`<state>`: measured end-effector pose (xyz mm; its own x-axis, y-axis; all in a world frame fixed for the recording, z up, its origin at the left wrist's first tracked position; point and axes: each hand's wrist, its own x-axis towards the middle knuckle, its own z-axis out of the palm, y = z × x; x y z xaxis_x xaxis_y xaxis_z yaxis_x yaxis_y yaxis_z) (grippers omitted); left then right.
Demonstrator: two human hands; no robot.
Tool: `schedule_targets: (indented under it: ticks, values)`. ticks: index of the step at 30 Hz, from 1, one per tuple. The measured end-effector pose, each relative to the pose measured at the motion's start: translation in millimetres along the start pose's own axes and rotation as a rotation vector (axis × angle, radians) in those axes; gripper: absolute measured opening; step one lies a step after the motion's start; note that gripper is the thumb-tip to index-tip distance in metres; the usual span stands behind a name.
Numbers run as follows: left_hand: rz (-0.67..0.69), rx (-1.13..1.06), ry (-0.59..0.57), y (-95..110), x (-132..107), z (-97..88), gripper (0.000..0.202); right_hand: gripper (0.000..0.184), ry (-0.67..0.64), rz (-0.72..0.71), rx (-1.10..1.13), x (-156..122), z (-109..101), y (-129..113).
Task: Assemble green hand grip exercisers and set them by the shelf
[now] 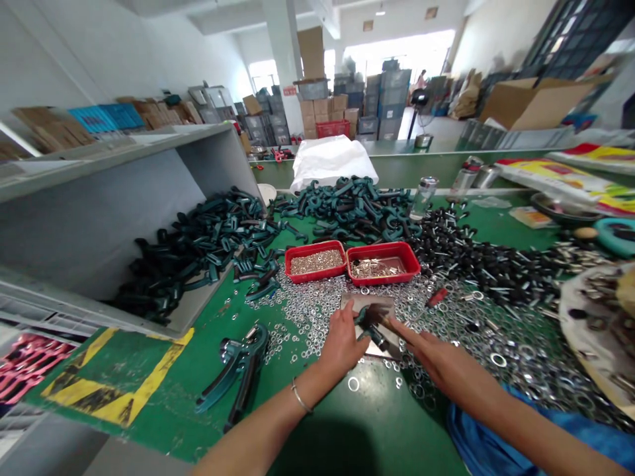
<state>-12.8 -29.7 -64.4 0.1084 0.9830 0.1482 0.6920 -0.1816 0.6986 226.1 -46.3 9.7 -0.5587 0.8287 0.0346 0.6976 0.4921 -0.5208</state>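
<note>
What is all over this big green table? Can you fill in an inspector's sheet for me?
Surface: green table, with a metal plate under the hands.
Job's things: teal piece over the plate; washers all around; red trays of small metal bits.
Clutter: heaps of teal handles, black bolts, a finished tool, cans.
Hands: left hand grips the teal piece; right hand touches it, blurred.
Cables: nothing seen.
Surroundings: grey shelf, white bag, stacked boxes.
</note>
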Motion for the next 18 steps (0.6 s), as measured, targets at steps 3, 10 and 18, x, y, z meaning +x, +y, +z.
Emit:
schedule_targets:
  ticks: [3,10,18]
  values:
    - [0.014,0.008,-0.003,-1.4,-0.2,1.0,0.081,0.053,0.009,0.003,0.114,-3.0,0.4,8.9]
    - [0.033,0.021,0.021,-2.4,-1.5,3.7,0.078,0.052,0.111,0.057,0.204,-16.4,8.3,11.9]
    - [-0.047,-0.218,-0.012,10.2,4.2,-19.0,0.054,0.065,0.341,0.569,0.830,-39.5,-1.1,29.2]
